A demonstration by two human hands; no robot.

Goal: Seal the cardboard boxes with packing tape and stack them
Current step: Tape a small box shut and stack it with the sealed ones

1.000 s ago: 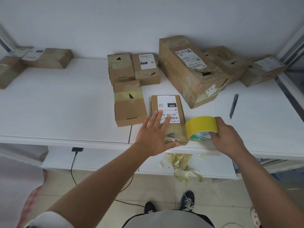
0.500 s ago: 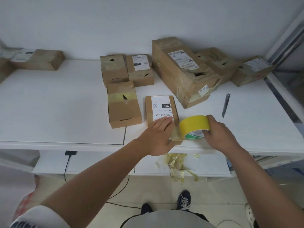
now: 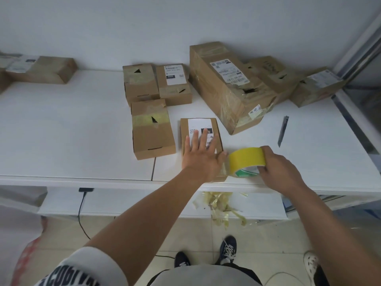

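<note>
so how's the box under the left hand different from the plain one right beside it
The box under the left hand carries a white printed label; the plain box has none, only a yellowish tape band across its far part. The left hand presses flat on the labelled box, while nothing touches the plain box. The labelled box looks narrower. Both are brown cardboard, lying flat on the white table.

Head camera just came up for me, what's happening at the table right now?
A person is taping a small labelled box at the front edge of the white table. The left hand lies flat on the box with fingers spread, while the right hand grips a yellow tape roll beside it. A cutter and other boxes sit behind, unstacked.
</note>
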